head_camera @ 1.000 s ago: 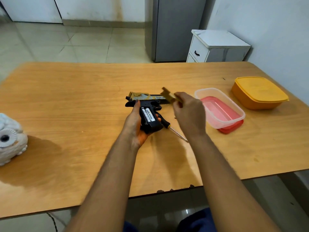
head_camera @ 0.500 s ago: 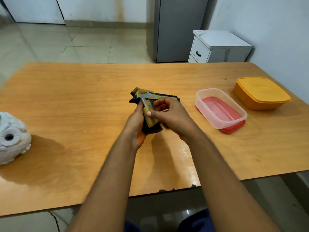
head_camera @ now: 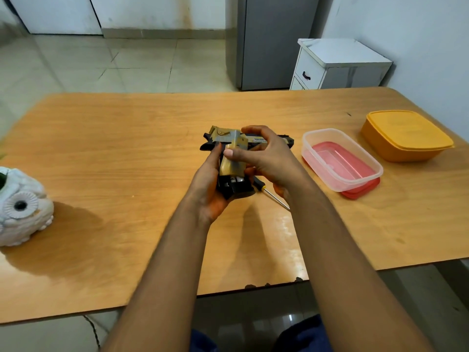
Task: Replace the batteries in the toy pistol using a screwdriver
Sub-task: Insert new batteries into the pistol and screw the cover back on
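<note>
The black and gold toy pistol is held over the middle of the wooden table. My left hand grips its black handle from below. My right hand pinches the gold battery cover against the handle, thumb on top. Below the cover's lower edge the ends of the batteries still show. The screwdriver lies on the table under my right hand, its metal shaft pointing toward me and to the right.
A clear plastic box standing on a red lid is right of the pistol. An orange lidded box sits further right. A white owl figure stands at the table's left edge.
My right hand brought the gold cover from beside the pistol down onto the handle, covering most of the batteries. The left hand kept its grip on the handle.
</note>
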